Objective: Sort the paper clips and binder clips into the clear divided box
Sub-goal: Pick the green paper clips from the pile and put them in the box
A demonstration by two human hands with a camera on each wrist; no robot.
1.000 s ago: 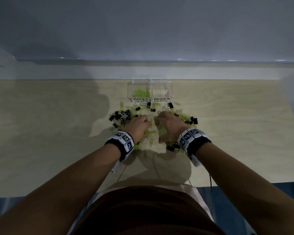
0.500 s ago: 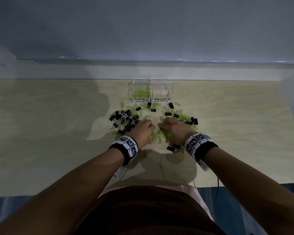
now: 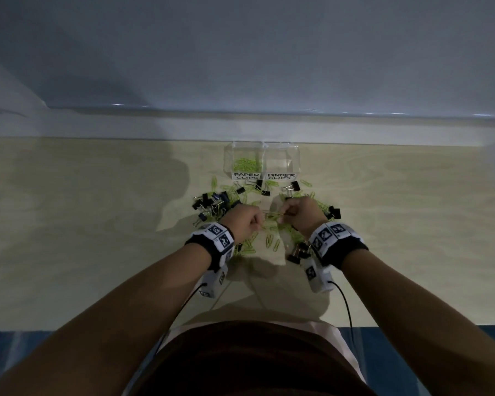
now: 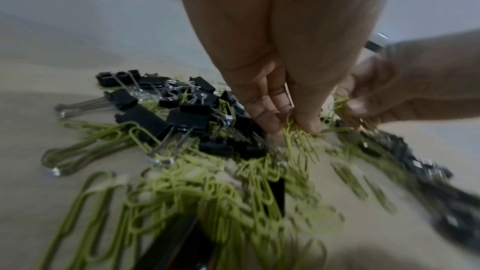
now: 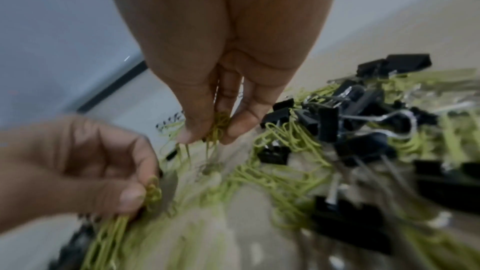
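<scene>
- Pinching green paper clips, both the left hand and right hand hold tangled bunches
- Light, springy wire; probably snags, so grip each bunch mid-clump

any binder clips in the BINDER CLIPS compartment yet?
No: in the head view the BINDER CLIPS compartment looks bare, while the black binder clips lie on the table.

The clear divided box stands at the back of the desk. Its left part, marked PAPER CLIPS, has some green paper clips in it. More green paper clips and black binder clips lie mixed in a heap just in front of the box. Each hand pinches a small bunch of green clips above the heap.
</scene>
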